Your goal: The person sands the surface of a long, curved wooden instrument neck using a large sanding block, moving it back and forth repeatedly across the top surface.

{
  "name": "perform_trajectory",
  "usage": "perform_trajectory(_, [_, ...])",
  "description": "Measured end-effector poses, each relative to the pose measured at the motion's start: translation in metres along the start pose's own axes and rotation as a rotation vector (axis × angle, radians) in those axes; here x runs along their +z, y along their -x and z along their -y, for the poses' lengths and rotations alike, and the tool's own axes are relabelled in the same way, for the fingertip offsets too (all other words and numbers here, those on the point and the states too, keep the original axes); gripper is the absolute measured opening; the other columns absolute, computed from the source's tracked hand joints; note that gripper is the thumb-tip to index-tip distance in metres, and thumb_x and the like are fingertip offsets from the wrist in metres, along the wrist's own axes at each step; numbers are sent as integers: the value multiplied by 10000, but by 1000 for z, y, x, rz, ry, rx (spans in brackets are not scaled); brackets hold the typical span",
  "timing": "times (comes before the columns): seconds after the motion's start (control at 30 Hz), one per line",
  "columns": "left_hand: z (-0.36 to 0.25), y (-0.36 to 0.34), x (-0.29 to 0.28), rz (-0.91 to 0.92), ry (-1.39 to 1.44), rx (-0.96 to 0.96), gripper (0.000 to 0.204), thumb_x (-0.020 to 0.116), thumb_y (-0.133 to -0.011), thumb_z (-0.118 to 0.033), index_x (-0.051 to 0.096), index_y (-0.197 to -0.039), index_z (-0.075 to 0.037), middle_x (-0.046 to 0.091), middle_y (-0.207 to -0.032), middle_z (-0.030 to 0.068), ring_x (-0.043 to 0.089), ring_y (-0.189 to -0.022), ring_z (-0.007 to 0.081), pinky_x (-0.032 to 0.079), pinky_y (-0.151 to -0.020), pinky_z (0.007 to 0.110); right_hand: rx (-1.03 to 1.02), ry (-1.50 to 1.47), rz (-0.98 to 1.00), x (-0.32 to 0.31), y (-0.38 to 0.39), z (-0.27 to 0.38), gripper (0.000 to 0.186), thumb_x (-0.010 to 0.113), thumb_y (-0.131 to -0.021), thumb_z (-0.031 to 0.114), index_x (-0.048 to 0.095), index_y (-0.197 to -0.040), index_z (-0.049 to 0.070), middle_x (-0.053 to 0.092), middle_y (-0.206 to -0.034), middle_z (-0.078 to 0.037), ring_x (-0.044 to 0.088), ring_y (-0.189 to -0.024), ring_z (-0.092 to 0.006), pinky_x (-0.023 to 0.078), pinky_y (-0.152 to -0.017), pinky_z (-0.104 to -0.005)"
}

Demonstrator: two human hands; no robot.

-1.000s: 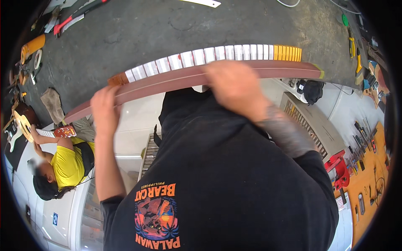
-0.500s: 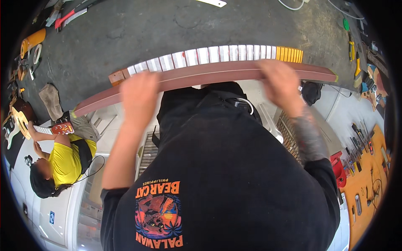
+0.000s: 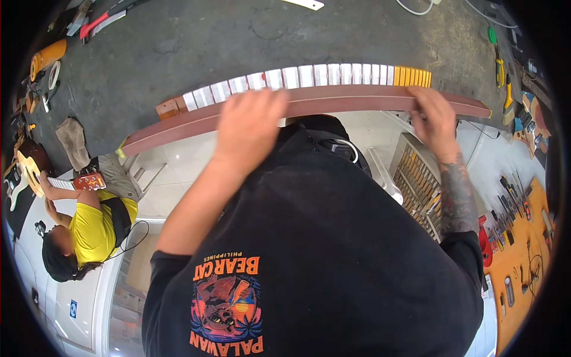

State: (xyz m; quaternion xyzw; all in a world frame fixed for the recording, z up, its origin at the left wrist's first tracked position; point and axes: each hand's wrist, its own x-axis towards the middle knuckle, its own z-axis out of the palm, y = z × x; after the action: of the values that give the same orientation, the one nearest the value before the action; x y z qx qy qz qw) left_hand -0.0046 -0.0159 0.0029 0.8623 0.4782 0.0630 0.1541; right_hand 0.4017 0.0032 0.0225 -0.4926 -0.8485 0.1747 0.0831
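My left hand, slightly blurred, has its fingers over a long reddish-brown bar that spans the near edge of the grey bench. Toward the bar's right end, my right hand grips it with bent fingers. Just behind the bar lies what looks like a long neck with a strip of several white segments, yellow segments at its right and brown wood at its left end. The bar hides its near side.
A person in yellow holds a guitar at lower left. A cloth, tape roll and red-handled tool lie on the bench's left, pliers on the right. An orange tool board stands at right.
The bar has shifted to the right, and both my hands have moved right with it, my left one a long way toward the middle. The segmented strip looks nearly unmoved.
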Motion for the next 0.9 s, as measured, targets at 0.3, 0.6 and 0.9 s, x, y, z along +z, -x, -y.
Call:
perform_trajectory(0.3, [122,80,-41,128,-165,-99,509,753,-751,-64,644,-1247,-99,673,-1140,84,628,-1089,319,459,-967,477,-152,-116,-216,67,-74,117,372,705,-790,52,712,-1162,55,752,-1090,-83,722,-1007,-274,564,-890,-417])
perform_trajectory(0.6, [38,13,-8,57,-32,-34,570,839,-721,-154,635,-1252,-114,664,-1136,67,639,-1077,290,479,-928,443,-54,3,-103,28,-21,26,473,716,-753,-65,722,-1210,58,759,-1134,-123,724,-1063,-326,568,-921,-441])
perform_trajectory(0.9, [89,51,-28,142,-135,-124,643,870,-658,-110,624,-1251,-94,660,-1156,100,621,-1111,345,463,-965,488,-123,-77,-138,52,-61,73,442,760,-763,1,723,-1201,52,749,-1163,-115,716,-1072,-293,558,-916,-427])
